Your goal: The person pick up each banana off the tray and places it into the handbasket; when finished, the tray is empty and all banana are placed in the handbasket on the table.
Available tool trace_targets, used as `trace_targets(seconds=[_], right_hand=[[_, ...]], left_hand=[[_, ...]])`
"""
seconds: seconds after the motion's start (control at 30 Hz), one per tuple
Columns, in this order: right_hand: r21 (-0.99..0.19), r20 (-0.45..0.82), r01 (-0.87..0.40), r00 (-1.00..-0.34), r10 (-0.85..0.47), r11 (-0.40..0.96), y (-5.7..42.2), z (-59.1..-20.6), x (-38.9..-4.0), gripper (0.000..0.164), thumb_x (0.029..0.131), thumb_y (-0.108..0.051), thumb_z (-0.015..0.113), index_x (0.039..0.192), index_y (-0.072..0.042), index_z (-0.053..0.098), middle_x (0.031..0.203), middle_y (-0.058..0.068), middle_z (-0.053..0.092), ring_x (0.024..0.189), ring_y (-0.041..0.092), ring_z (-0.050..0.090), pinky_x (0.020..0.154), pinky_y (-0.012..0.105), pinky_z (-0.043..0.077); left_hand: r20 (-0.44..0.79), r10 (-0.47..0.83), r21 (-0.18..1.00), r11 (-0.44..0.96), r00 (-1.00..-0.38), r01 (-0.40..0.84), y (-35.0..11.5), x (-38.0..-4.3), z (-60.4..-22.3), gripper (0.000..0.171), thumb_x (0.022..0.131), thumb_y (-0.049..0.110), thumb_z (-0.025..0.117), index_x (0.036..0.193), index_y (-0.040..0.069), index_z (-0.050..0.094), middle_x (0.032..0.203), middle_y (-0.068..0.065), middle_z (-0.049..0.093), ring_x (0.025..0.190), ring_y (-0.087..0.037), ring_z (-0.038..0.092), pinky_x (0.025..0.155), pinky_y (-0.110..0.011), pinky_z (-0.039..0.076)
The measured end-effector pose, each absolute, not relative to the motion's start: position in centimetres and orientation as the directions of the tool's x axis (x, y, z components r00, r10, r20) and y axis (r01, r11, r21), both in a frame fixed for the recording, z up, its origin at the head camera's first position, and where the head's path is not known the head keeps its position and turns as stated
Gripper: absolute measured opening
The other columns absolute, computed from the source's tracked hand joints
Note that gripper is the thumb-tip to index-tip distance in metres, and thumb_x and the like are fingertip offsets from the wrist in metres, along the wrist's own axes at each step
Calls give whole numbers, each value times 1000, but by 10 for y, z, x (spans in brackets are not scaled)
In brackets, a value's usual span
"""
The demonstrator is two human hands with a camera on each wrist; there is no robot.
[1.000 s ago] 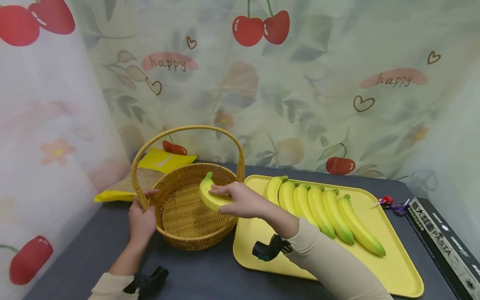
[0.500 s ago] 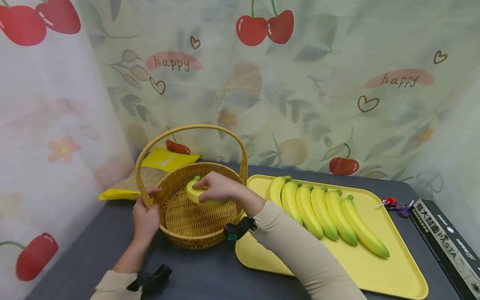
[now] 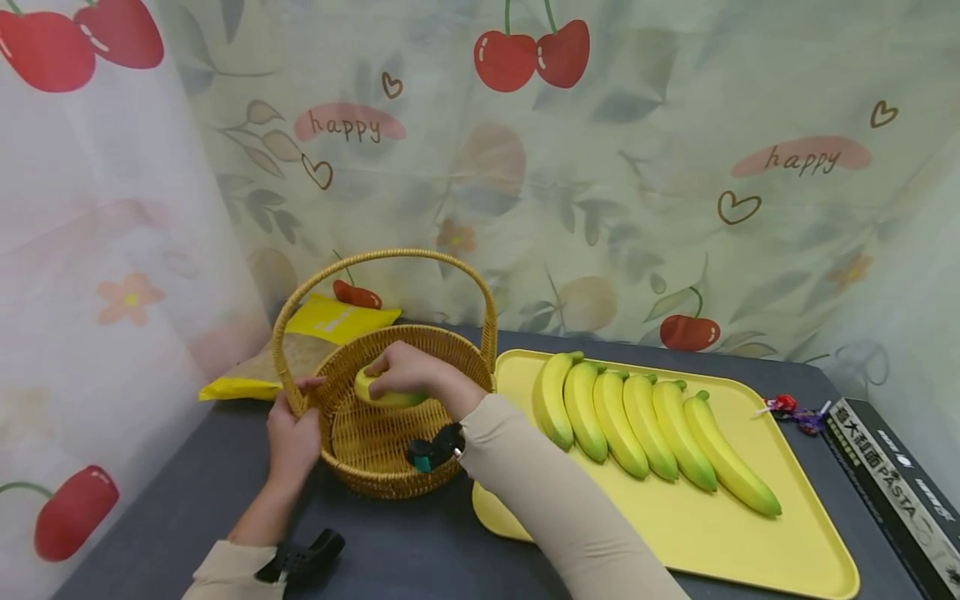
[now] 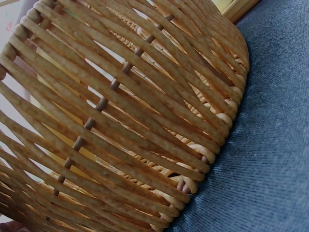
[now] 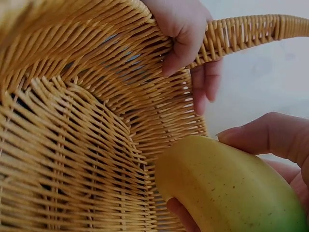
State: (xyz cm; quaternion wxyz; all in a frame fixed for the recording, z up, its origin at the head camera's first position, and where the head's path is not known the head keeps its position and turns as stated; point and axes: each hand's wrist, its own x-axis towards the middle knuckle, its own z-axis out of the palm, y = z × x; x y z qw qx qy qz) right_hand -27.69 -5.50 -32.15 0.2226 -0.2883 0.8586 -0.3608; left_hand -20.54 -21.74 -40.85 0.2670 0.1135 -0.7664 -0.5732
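Observation:
A round wicker basket (image 3: 375,477) with a tall arched handle stands on the dark table. My left hand (image 3: 294,437) grips its left side where the handle meets the rim; the right wrist view shows the thumb and fingers around that spot. My right hand (image 3: 408,372) holds a yellow banana (image 5: 227,186) inside the basket, above its woven floor. Thumb and fingers pinch the banana from both sides. On the yellow tray (image 3: 750,550) to the right, several more bananas (image 3: 618,425) lie side by side in a row. The left wrist view is filled by the basket's outer weave.
Behind the basket on the left lies a yellow and brown bag (image 3: 300,342). Wrapped lollipops (image 3: 797,414) and a black pasta box (image 3: 892,492) sit at the right edge. A printed curtain (image 3: 525,183) hangs close behind the table.
My right hand has carried the banana leftward and lower, deeper into the basket. The left hand keeps its hold on the basket. The head view has shifted slightly.

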Motion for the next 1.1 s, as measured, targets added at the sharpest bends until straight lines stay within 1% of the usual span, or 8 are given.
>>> trace_targets(seconds=[0.2, 0.4, 0.6, 0.67, 0.77, 0.9, 1.0, 1.1], right_hand=[[-762, -207, -281, -747, -631, 583, -63, -325, -279, 44, 80, -8, 63, 123, -1, 59, 127, 10, 60, 66, 9, 49, 56, 18, 40], [-734, -207, -300, -756, -622, 609, -71, -331, -279, 41, 81, -8, 64, 121, 0, 61, 127, 12, 59, 67, 9, 49, 57, 17, 40], [-687, -203, -359, -740, -641, 631, -81, -337, -275, 30, 81, -11, 64, 109, 0, 69, 111, 13, 66, 59, 10, 44, 54, 17, 37], [-666, -206, -381, -733, -649, 642, -84, -337, -274, 33, 81, -12, 65, 111, 1, 67, 107, 12, 66, 64, 10, 46, 56, 17, 37], [-646, -233, -384, -723, -650, 659, -87, -338, -273, 46, 79, -15, 67, 122, 0, 60, 106, 8, 63, 74, 11, 48, 61, 17, 38], [-646, -281, -361, -707, -649, 673, -89, -340, -272, 53, 79, -15, 68, 128, 0, 54, 95, 4, 55, 76, 12, 49, 62, 18, 40], [-659, -292, -342, -705, -647, 670, -88, -342, -272, 43, 78, -13, 69, 117, 2, 59, 85, 2, 52, 71, 12, 48, 59, 19, 40], [-664, -289, -335, -710, -642, 669, -88, -344, -273, 26, 76, -13, 71, 97, -1, 60, 78, 1, 49, 67, 12, 47, 57, 20, 40]], left_hand=[[285, -469, 939, 311, -836, 146, -215, -206, -407, 39, 81, -12, 38, 113, -1, 58, 117, -18, 61, 116, -22, 50, 84, -19, 31], [284, -472, 941, 306, -834, 147, -215, -205, -406, 39, 81, -13, 38, 113, -2, 58, 117, -19, 61, 116, -22, 50, 86, -18, 31], [273, -474, 945, 296, -837, 140, -216, -206, -408, 40, 81, -13, 37, 114, -2, 57, 117, -17, 61, 115, -20, 49, 85, -19, 31], [271, -476, 945, 295, -837, 138, -217, -206, -408, 40, 81, -12, 37, 114, -2, 56, 117, -16, 60, 116, -21, 49, 85, -19, 31], [268, -479, 945, 298, -836, 132, -218, -205, -409, 39, 82, -12, 36, 115, -2, 55, 117, -16, 60, 117, -22, 48, 85, -19, 32], [266, -484, 946, 296, -833, 130, -219, -205, -410, 39, 82, -12, 37, 114, -2, 56, 116, -15, 60, 115, -19, 48, 85, -18, 32], [272, -481, 944, 301, -834, 134, -219, -206, -410, 39, 82, -12, 37, 114, -2, 56, 116, -15, 60, 113, -19, 49, 84, -17, 33], [271, -476, 944, 301, -837, 135, -218, -207, -410, 39, 82, -11, 37, 115, -1, 56, 117, -16, 60, 116, -20, 49, 85, -16, 32]])
